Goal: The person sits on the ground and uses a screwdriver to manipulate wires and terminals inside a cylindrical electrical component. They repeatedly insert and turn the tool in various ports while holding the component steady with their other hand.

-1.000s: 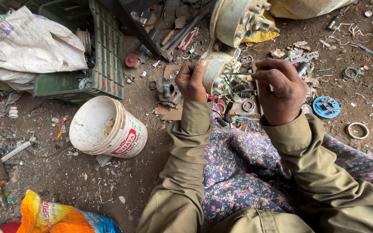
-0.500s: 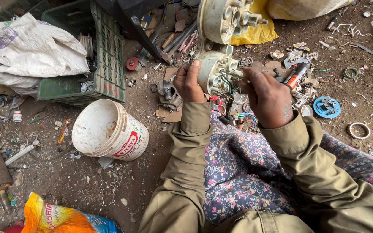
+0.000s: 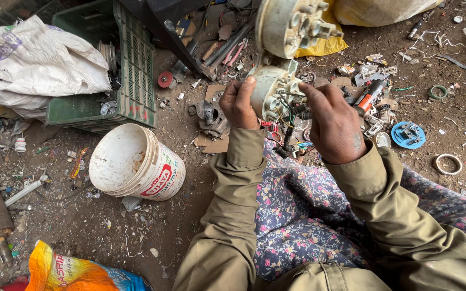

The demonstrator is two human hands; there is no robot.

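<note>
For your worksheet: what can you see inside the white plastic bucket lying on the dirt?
The white bucket is tipped, its mouth facing left. Only stained inner wall shows, with no contents visible. Its deepest part is hidden.

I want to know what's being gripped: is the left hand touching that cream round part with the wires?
Touching. The head view shows the left hand wrapped around the side of the cream round part, thumb pressed on its rim, no gap visible.

Scrap-sorting yard: dirt ground (image 3: 200, 215) (littered), metal scraps (image 3: 376, 73), crate (image 3: 130, 81), bucket (image 3: 136, 164).
</note>
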